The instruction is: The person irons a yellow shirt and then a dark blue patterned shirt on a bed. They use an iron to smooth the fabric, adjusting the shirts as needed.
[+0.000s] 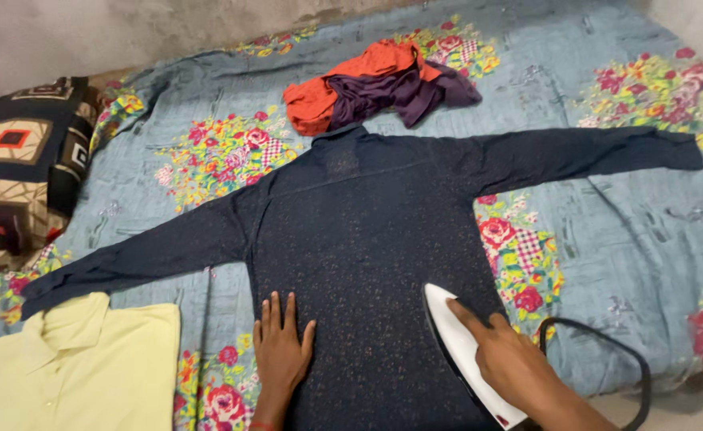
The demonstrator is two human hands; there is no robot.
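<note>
The right grip (511,359) is closing around a white clothes iron (467,351), with the index finger stretched forward along the top of its body and the other fingers curled about the handle. The iron is resting on the lower right part of a dark navy speckled shirt (367,231), its tip pointing up towards the collar, and a black cord (607,335) is looping out beside the wrist. The left grip (280,343) is lying spread and flat, fingers close together, palm pressing down on the lower left part of the same shirt, holding nothing.

The shirt is lying back upward on a bed covered with a blue floral sheet (631,231), both sleeves stretched out wide to either side. Just above the collar a bundle of orange and purple clothes (375,84) is sitting in a heap. A pale yellow shirt (80,367) is lying at the lower left, just under the dark sleeve. A patterned pillow (24,160) is resting at the far left edge of the bed.
</note>
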